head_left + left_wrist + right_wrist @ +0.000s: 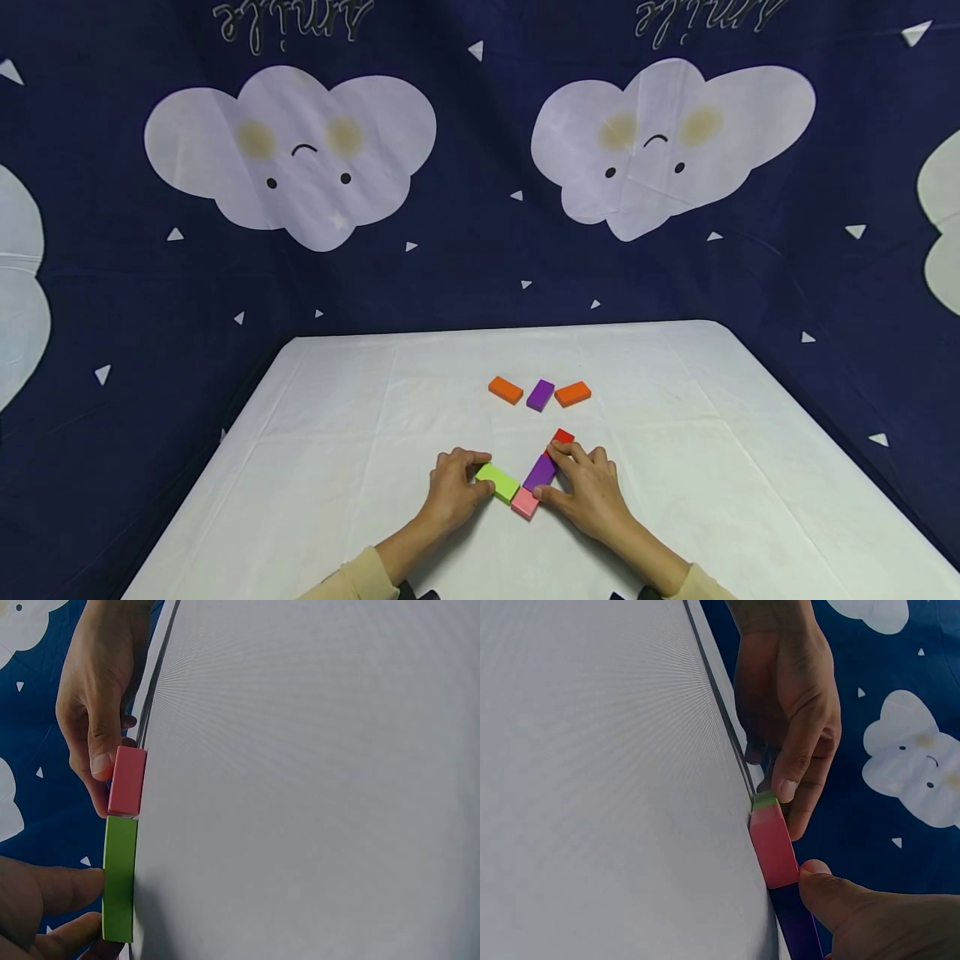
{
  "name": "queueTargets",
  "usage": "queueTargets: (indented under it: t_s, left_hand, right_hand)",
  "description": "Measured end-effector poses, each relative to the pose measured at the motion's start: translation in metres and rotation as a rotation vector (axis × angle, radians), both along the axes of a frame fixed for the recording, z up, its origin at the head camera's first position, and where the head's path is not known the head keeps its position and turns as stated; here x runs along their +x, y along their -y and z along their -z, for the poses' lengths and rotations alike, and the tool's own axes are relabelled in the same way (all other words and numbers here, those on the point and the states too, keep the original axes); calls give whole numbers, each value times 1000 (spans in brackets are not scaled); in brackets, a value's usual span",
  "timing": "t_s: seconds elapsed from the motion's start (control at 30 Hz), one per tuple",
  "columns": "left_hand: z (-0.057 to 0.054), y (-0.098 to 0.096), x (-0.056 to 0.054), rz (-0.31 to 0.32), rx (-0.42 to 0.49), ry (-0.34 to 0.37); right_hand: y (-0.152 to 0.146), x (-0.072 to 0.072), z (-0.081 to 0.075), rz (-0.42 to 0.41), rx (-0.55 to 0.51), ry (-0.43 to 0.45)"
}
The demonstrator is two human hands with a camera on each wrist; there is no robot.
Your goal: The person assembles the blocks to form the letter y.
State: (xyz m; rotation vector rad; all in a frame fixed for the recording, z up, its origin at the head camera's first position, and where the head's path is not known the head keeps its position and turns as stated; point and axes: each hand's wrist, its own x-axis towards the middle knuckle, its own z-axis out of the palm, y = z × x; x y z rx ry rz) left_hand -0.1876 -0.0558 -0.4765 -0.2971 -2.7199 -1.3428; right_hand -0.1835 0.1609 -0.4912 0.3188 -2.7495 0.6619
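- Surface: table point(300, 500) covered in white cloth, faint fold lines running across it.
- Room: dark blue backdrop point(465, 275) behind and down both sides, printed with white clouds point(300, 187) and small white triangles point(102, 374). Lettering along the top reads upside down from here.
- Edges: far edge nearly straight, corners rounded. Left and right edges both well apart from the hands. Near edge falls outside the head view.
- Moving room: broad white cloth outboard of each hand; a strip of it between the worked blocks and the far trio; another strip from that trio to the far edge.
- Far trio, mid-table: left orange block point(506, 390), far purple block point(540, 396), right orange block point(573, 394). Right orange sits just beside the purple; left orange stands a little apart.
- Worked blocks, nearer the person, form a V: green block point(499, 482) on the left arm, pink block point(525, 503) at the point, near purple block point(540, 472) then red block point(562, 436) up the right arm.
- Left hand point(453, 487): thumb and fingers pinching the green block's outer end.
- Right hand point(592, 487): gripping the near purple block, thumb by the pink joint, forefinger by the red one.
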Motion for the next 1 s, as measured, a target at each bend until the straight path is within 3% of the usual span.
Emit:
queueTargets:
  t_s: [1.0]
  left_hand:
    - [-2,0,2,18,9,19]
  right_hand:
    - [0,1,1,-5,-1,-8]
